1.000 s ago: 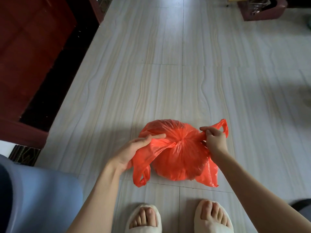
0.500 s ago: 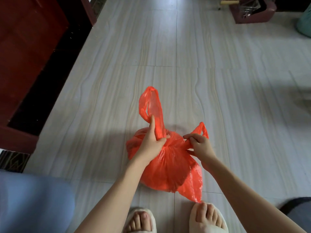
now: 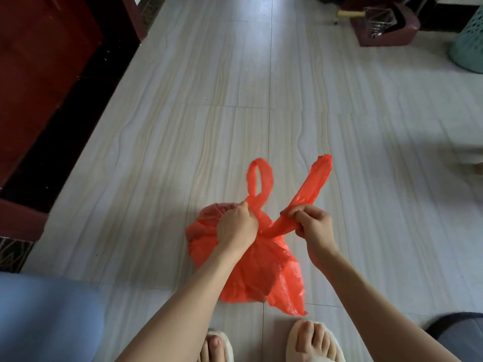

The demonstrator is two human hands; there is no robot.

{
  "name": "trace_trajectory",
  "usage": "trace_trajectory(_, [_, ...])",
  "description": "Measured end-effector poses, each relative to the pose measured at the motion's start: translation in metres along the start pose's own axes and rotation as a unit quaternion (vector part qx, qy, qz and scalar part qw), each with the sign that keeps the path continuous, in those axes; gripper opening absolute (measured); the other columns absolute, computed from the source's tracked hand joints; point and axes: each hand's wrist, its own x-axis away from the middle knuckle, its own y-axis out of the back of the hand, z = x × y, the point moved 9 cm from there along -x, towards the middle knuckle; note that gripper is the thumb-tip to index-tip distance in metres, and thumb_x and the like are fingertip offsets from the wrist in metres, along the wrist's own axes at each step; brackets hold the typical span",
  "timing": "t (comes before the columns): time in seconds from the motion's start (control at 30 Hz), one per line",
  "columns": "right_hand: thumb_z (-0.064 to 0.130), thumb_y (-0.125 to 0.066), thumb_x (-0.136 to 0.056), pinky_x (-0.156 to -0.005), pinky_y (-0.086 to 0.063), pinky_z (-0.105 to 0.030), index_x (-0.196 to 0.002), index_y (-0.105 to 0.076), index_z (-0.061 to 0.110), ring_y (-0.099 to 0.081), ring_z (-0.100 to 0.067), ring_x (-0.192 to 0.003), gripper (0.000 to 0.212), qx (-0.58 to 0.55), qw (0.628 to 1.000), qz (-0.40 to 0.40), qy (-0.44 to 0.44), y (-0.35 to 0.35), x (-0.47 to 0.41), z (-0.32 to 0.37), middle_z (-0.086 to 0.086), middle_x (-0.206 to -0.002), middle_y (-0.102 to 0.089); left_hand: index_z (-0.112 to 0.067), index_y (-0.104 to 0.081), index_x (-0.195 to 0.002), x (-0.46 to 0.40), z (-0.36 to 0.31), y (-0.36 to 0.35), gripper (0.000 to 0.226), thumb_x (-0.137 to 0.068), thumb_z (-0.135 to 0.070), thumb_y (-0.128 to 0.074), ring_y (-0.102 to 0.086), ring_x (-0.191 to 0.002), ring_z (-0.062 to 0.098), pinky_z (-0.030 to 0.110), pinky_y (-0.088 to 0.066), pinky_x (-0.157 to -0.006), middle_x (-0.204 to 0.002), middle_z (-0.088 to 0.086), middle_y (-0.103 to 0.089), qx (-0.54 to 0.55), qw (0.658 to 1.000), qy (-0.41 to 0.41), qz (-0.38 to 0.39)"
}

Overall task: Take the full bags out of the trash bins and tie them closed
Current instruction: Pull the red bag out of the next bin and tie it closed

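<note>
At nine to eleven o'clock a dark red wooden door (image 3: 39, 82) with a black threshold strip borders the pale streaked floor tiles (image 3: 209, 74), and at seven o'clock a blue-grey cushioned edge (image 3: 47, 317) fills the corner. Just below the middle, towards six o'clock, the orange plastic bag (image 3: 251, 273) sits bulging on the tiles just ahead of the person's two toes-out pale slippers (image 3: 311, 343). The left hand (image 3: 236, 228) is curled tight, its fingers closed round the base of the left handle loop (image 3: 258, 181), which stands up above the fist towards twelve o'clock. Just right of it the right hand (image 3: 312, 226) pinches the other handle (image 3: 311, 186) between thumb and bent fingers; that strip runs from the bag's gathered neck, through the pinch, and stretches up towards one o'clock. The two handles meet at the neck between the hands, though whether they are crossed or knotted there cannot be told. At one o'clock, far up the floor, stands a maroon box (image 3: 386, 24) holding metal wire pieces, and at two o'clock the side of a teal perforated bin (image 3: 467, 48) shows at the edge. At five o'clock a dark grey rounded object (image 3: 460, 327) pokes in.
</note>
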Motion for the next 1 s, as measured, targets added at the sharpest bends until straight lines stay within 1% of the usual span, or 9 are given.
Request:
trace_trajectory(0.17, [-0.016,-0.037,-0.076,-0.047,-0.036,-0.024,-0.047,-0.055,0.013,-0.045,-0.019,-0.051,0.045,-0.09,0.996,0.024,0.016,-0.002,-0.003,0.017,-0.011,-0.066,-0.066,-0.023,-0.027,-0.143,0.019,-0.015,-0.033,0.066,-0.082,-0.048,-0.034,-0.05,-0.121,0.034,0.041,-0.039,-0.097,-0.131,0.013,-0.054,-0.07,0.977,-0.109,0.172])
trace_trajectory(0.27, [-0.017,-0.031,-0.077,-0.06,-0.05,-0.029,-0.047,-0.053,0.015,-0.06,-0.019,-0.061,0.049,-0.139,0.987,0.076,0.012,-0.015,-0.004,0.026,-0.007,-0.071,-0.066,-0.025,-0.041,-0.133,0.023,-0.017,-0.035,0.064,-0.082,-0.064,-0.041,-0.059,-0.111,0.031,0.038,-0.046,-0.087,-0.118,0.006,-0.063,-0.155,0.972,-0.134,0.114])
trace_trajectory(0.33, [-0.017,-0.031,-0.079,-0.072,-0.054,-0.031,-0.059,-0.051,0.014,-0.066,-0.024,-0.078,0.042,-0.149,0.984,0.092,0.019,-0.018,-0.005,0.031,-0.009,-0.096,-0.07,-0.017,-0.058,-0.115,0.021,-0.018,-0.025,0.051,-0.091,-0.056,-0.036,-0.062,-0.104,0.034,0.037,-0.047,-0.082,-0.107,0.012,-0.069,-0.144,0.98,-0.123,0.056])
trace_trajectory(0.47, [0.001,-0.043,-0.089,-0.094,-0.041,-0.028,-0.116,-0.051,0.015,-0.048,-0.025,-0.123,0.032,0.169,0.985,0.002,0.045,0.006,-0.021,0.02,-0.008,-0.131,-0.051,-0.013,-0.065,-0.091,0.01,0.003,-0.023,0.04,-0.094,-0.04,-0.036,-0.063,-0.098,0.033,0.04,-0.045,-0.091,-0.09,0.017,-0.071,0.065,0.989,-0.044,0.128])
trace_trajectory(0.53, [0.025,-0.053,-0.091,-0.102,-0.039,-0.036,-0.138,-0.033,0.013,-0.041,-0.026,-0.13,0.053,0.232,0.972,0.018,-0.021,0.009,-0.025,-0.002,-0.009,-0.138,-0.045,-0.023,-0.065,-0.069,0.008,0.007,-0.024,0.036,-0.085,-0.039,-0.038,-0.065,-0.067,0.02,0.043,-0.047,-0.076,-0.059,0.003,-0.067,0.184,0.966,-0.04,0.175])
trace_trajectory(0.63, [0.036,-0.056,-0.088,-0.074,-0.048,-0.029,-0.117,-0.052,0.012,-0.061,-0.02,-0.097,0.038,0.164,0.98,0.073,-0.085,-0.004,-0.024,-0.013,-0.007,-0.103,-0.063,-0.03,-0.062,-0.062,0.012,0.007,-0.026,0.03,-0.083,-0.027,-0.041,-0.048,-0.04,0.006,0.031,-0.037,-0.055,-0.051,-0.002,-0.064,0.226,0.948,-0.052,0.219])
trace_trajectory(0.73, [0.019,-0.053,-0.09,-0.064,-0.047,-0.027,-0.094,-0.062,0.009,-0.061,-0.013,-0.07,0.014,0.066,0.989,0.083,-0.1,-0.015,-0.032,-0.002,-0.002,-0.073,-0.063,-0.024,-0.063,-0.073,0.015,0.01,-0.03,0.022,-0.075,-0.029,-0.042,-0.058,-0.052,0.015,0.03,-0.041,-0.06,-0.059,0.001,-0.069,0.209,0.945,-0.045,0.249])
trace_trajectory(0.83, [0.002,-0.039,-0.087,-0.048,-0.049,-0.02,-0.074,-0.057,0.006,-0.06,-0.012,-0.045,0.022,-0.149,0.978,0.061,-0.13,-0.019,-0.045,0.02,-0.004,-0.055,-0.06,-0.017,-0.062,-0.067,0.02,0.014,-0.028,0.023,-0.073,-0.027,-0.043,-0.059,-0.055,0.022,0.029,-0.043,-0.057,-0.057,0.003,-0.068,0.232,0.938,-0.026,0.258])
trace_trajectory(1.0, [-0.005,-0.031,-0.087,-0.049,-0.053,-0.021,-0.081,-0.057,0.006,-0.068,-0.021,-0.051,0.029,-0.219,0.962,0.127,-0.099,-0.038,-0.042,0.051,-0.007,-0.056,-0.064,-0.005,-0.064,-0.056,0.025,0.018,-0.022,0.04,-0.086,-0.014,-0.041,-0.056,-0.043,0.011,0.02,-0.044,-0.048,-0.048,0.006,-0.065,0.313,0.908,0.019,0.277])
